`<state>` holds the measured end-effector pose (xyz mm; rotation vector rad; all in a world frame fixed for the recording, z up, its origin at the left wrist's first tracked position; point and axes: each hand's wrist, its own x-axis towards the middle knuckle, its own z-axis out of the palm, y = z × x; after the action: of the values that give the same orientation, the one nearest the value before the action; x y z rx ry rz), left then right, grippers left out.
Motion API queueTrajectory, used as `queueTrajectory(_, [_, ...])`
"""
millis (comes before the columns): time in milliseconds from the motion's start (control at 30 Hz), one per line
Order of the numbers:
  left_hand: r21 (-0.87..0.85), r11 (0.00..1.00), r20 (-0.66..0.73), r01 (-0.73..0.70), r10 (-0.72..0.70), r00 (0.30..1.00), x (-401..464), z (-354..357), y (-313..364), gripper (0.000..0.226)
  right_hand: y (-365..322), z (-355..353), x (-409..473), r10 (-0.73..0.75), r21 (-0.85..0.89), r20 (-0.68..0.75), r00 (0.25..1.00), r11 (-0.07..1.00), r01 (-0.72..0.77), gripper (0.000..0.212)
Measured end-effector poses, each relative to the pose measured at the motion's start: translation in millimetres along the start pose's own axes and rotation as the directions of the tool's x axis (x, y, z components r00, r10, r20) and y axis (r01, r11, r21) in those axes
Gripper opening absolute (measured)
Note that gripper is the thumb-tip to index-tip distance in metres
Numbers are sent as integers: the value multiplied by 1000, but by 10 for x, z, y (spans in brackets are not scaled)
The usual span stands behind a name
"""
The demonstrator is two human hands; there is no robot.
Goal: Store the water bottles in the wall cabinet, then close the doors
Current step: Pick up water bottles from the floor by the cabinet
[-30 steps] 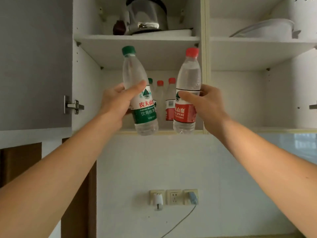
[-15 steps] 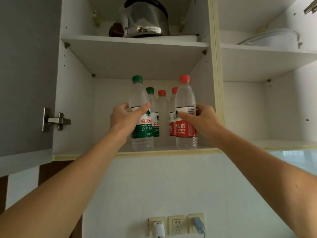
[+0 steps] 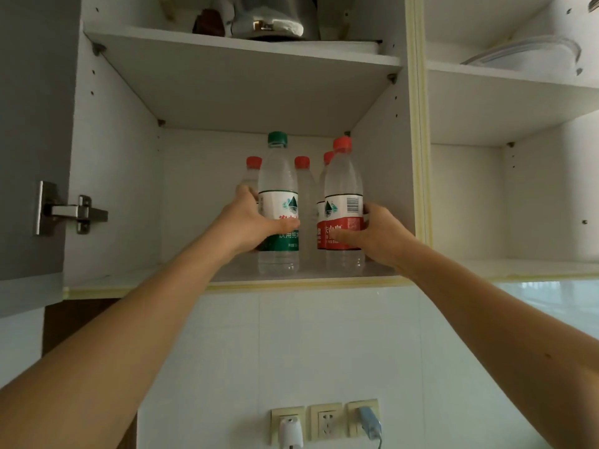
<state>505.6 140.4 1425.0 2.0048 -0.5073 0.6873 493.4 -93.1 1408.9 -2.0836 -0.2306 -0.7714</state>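
Note:
The wall cabinet's lower shelf (image 3: 136,280) is open in front of me. My left hand (image 3: 249,222) grips a green-capped, green-labelled water bottle (image 3: 278,189) that stands upright on that shelf. My right hand (image 3: 372,234) grips a red-capped, red-labelled bottle (image 3: 343,186), also upright on the shelf, to the right of the green one. Behind them stand three red-capped bottles (image 3: 302,170), partly hidden. The grey cabinet door (image 3: 32,131) hangs open at the left on a metal hinge (image 3: 69,210).
A steel kettle (image 3: 272,17) sits on the upper shelf. White dishes (image 3: 525,56) lie in the right compartment, which is also open. Below the cabinet, a tiled wall carries three sockets (image 3: 324,419), two with plugs in them.
Both hands have carried their bottles forward into the cabinet and set them down on the lower shelf. The view has moved closer to the cabinet.

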Motion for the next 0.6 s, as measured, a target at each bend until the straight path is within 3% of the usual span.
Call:
queueTrajectory(167, [-16, 999, 24, 33, -33, 999, 187, 226, 5, 76, 11, 11, 98, 42, -24, -6, 999, 999, -42, 57])
queueTrajectory(600, [72, 994, -70, 81, -75, 995, 311, 560, 81, 88, 9, 181, 127, 42, -84, -134, 990, 995, -54, 63])
